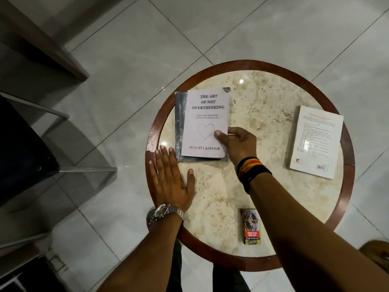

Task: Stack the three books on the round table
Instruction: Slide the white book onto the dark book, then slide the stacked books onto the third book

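The white book (205, 123) lies face up on a darker book (180, 123) at the table's (263, 267) left side, the lower one showing only as a grey strip along the left and near edges. Both look like thin paperbacks: light, bendy, with smooth covers that probably slide on each other and on the polished stone. The right hand (237, 144) pinches the white book's right edge, thumb on the cover by the heart, fingers (233, 130) curled at the side. That long open edge seems the best hold, though a thin cover may flex. The third book (315, 142) lies face down, well apart at the right rim; it looks thicker and stiffer. The left hand (170, 178) rests flat, fingers spread, near the stack's corner. A small packet (251, 226) sits nearer the person.
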The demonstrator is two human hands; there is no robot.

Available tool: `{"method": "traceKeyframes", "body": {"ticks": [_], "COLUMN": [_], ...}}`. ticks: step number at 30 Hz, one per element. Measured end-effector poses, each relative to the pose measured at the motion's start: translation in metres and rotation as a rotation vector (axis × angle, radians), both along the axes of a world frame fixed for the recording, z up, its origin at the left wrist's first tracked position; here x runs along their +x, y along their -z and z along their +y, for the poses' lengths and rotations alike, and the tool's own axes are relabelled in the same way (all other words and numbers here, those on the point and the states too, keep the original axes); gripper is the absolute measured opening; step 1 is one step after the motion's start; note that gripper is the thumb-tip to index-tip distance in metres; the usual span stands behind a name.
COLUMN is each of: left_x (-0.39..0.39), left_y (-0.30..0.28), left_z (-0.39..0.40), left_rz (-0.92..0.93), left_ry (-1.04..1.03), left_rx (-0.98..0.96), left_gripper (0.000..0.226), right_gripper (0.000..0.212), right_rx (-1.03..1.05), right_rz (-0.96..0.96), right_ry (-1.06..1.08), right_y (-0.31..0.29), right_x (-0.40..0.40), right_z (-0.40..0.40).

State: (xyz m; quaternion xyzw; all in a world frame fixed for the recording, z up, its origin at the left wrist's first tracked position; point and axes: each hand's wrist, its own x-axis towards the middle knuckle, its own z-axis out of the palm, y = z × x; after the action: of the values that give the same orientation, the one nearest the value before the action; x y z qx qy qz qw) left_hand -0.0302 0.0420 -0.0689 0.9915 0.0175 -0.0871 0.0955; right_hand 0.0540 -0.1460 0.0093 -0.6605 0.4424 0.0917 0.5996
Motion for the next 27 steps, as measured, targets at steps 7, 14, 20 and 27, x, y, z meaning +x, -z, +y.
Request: {"method": "traceKeyframes", "body": {"ticks": [7,14,20,27], "left_x": [0.000,0.000,-0.002,-0.003], "left_y": [-0.001,-0.003,-0.004,-0.005], "left_z": [0.001,-0.001,0.001,-0.002], "left_rz": [0.009,-0.003,-0.017,-0.043], "left_ry": [0.005,0.006,0.027,0.018], "left_rx": [0.011,0.007,0.011,0.003], "left_gripper": [0.086,0.086,0.086,0.086], "right_gripper": [0.033,0.027,0.029,0.104], "right_rx": [-0.173,-0.206,-0.806,-0.697], "right_rz": [0.066,0.007,0.092,0.490], "right_ry": [-0.147,-0.113,-0.037,0.044], "right_y": [0.001,0.003,-0.011,-0.015], "right_x": [0.002,-0.006,-0.036,-0.064], "right_z": [0.011,0.006,-0.072,-0.159]}}
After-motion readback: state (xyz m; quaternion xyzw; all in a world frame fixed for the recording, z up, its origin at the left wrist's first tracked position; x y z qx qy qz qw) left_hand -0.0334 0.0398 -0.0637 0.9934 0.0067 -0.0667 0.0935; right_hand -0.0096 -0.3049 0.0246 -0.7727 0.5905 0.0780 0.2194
